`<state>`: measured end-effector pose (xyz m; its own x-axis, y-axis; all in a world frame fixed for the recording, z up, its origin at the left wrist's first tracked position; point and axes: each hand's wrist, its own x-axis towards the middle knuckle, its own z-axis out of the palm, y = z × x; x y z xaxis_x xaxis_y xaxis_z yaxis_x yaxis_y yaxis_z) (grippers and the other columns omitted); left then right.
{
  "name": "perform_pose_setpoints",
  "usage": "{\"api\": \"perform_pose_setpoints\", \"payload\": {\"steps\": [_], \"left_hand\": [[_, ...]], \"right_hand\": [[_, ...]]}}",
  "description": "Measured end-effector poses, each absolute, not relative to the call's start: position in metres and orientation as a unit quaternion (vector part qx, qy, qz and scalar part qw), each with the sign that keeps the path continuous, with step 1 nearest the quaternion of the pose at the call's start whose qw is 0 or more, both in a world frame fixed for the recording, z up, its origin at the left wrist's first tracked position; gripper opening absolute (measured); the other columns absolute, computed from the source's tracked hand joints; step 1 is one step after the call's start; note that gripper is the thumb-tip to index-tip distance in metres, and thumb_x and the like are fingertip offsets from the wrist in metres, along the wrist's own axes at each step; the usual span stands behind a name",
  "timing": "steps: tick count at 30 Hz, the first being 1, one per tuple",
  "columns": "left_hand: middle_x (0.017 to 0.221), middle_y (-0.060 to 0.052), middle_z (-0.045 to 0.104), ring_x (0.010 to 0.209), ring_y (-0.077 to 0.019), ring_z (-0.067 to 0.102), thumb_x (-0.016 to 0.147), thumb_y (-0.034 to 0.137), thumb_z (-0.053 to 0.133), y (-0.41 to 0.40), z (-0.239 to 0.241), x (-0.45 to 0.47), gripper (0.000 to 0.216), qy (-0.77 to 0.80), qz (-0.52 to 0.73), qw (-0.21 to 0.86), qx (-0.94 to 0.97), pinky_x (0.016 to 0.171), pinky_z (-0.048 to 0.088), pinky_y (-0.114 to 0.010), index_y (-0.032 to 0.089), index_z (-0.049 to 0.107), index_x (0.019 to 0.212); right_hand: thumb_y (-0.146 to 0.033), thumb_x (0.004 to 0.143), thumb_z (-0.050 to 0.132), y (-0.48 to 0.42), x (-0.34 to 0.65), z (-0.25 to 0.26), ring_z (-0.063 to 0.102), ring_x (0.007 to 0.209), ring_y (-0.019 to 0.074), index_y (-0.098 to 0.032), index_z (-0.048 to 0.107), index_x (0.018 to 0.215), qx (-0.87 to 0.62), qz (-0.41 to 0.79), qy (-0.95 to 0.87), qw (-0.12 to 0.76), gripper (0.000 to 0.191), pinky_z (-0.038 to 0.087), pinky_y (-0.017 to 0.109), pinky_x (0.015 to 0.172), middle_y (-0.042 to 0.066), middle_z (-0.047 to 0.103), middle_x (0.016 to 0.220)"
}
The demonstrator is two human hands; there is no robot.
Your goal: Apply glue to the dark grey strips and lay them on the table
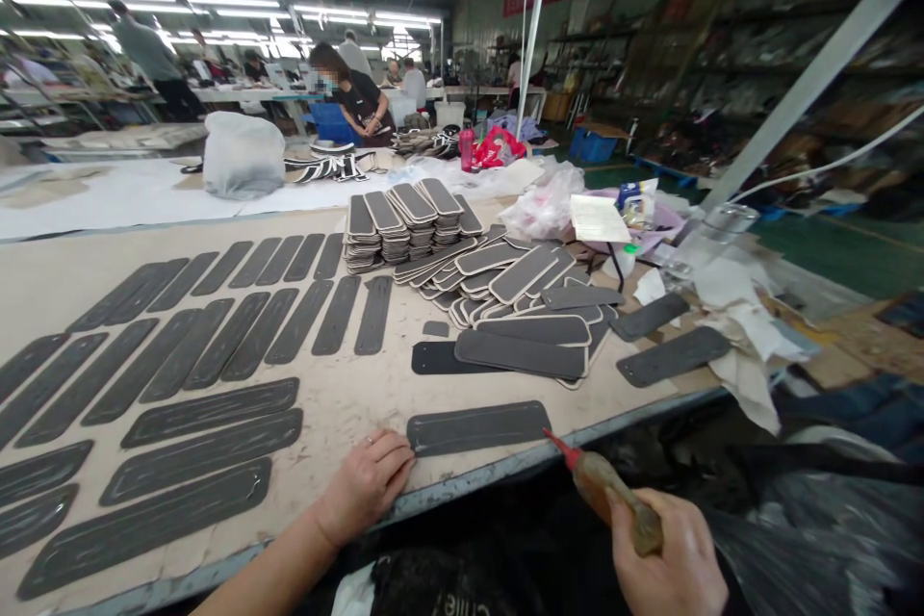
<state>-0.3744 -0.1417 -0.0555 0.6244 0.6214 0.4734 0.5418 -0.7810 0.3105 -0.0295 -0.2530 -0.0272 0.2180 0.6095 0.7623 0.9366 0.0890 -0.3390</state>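
A dark grey strip with rounded corners [480, 427] lies near the table's front edge. At its left end rests my left hand [375, 474], fingers curled together and fingertips against the strip. My right hand [671, 549] is closed around a brownish squeeze bottle [606, 491], apparently a glue bottle, with a long red nozzle. The nozzle tip reaches the strip's right end. Left of my hands, several grey strips [209, 457] lie in rows, with shiny lines along their edges. Beyond the strip is a loose heap of light-edged grey pieces [524, 351].
Neat stacks of edged pieces [411, 221] stand behind the heap. Loose grey strips [671, 354], crumpled paper [743, 375] and a clear plastic bag [552, 197] lie to the right. A white bag [242, 154] and a person in black [357, 101] are farther back.
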Motion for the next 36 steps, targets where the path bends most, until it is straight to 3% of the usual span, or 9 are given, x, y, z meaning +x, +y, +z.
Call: {"api": "perform_pose_setpoints", "payload": {"steps": [8,12,18,24,32,36], "left_hand": [[0.087,-0.007,0.064,0.081,-0.0175,0.057,0.091,0.012,0.049,-0.142,-0.058,-0.375,0.016,0.333,0.295,0.071,0.893,0.076,0.053,-0.034,0.015,0.064,0.092],[0.088,-0.007,0.065,0.081,-0.0171,0.058,0.091,0.012,0.049,-0.142,-0.059,-0.375,0.017,0.338,0.296,0.071,0.89,0.075,0.054,-0.033,0.016,0.065,0.093],[0.09,-0.008,0.065,0.082,-0.0175,0.058,0.091,0.013,0.05,-0.142,-0.061,-0.377,0.018,0.337,0.302,0.078,0.888,0.077,0.055,-0.035,0.016,0.066,0.099],[0.088,-0.008,0.064,0.082,-0.0177,0.058,0.091,0.012,0.049,-0.141,-0.058,-0.375,0.018,0.328,0.3,0.073,0.893,0.077,0.054,-0.035,0.016,0.066,0.096],[0.086,-0.008,0.065,0.08,-0.0178,0.059,0.091,0.012,0.046,-0.14,-0.053,-0.37,0.02,0.317,0.291,0.039,0.902,0.077,0.054,-0.033,0.015,0.066,0.092],[0.086,-0.008,0.065,0.08,-0.0178,0.059,0.092,0.013,0.045,-0.139,-0.052,-0.369,0.02,0.317,0.291,0.039,0.902,0.077,0.054,-0.033,0.015,0.066,0.092]], "right_hand": [[-0.02,0.09,0.058,-0.23,-0.095,-0.029,0.054,0.078,0.0204,-0.018,0.054,0.092,-0.567,-0.041,-0.643,0.514,0.005,0.049,0.034,0.067,0.006,0.052,0.085],[-0.011,0.089,0.052,-0.219,-0.122,-0.038,0.054,0.076,0.0186,-0.019,0.054,0.099,-0.521,0.035,-0.671,0.526,0.013,0.051,0.033,0.065,0.005,0.05,0.085],[-0.019,0.09,0.059,-0.226,-0.082,-0.041,0.055,0.077,0.0203,-0.019,0.054,0.094,-0.584,-0.063,-0.64,0.494,0.007,0.052,0.034,0.065,0.007,0.053,0.086],[-0.025,0.089,0.064,-0.233,-0.044,-0.038,0.055,0.077,0.0215,-0.018,0.055,0.093,-0.64,-0.158,-0.592,0.464,0.012,0.05,0.035,0.068,0.007,0.055,0.085],[-0.016,0.091,0.056,-0.23,-0.092,-0.04,0.054,0.073,0.0183,-0.019,0.054,0.093,-0.57,0.003,-0.631,0.526,0.004,0.05,0.031,0.063,0.005,0.051,0.083],[-0.022,0.091,0.059,-0.231,-0.071,-0.037,0.054,0.075,0.0197,-0.02,0.054,0.09,-0.603,-0.049,-0.603,0.52,0.006,0.05,0.033,0.065,0.005,0.053,0.084]]}}
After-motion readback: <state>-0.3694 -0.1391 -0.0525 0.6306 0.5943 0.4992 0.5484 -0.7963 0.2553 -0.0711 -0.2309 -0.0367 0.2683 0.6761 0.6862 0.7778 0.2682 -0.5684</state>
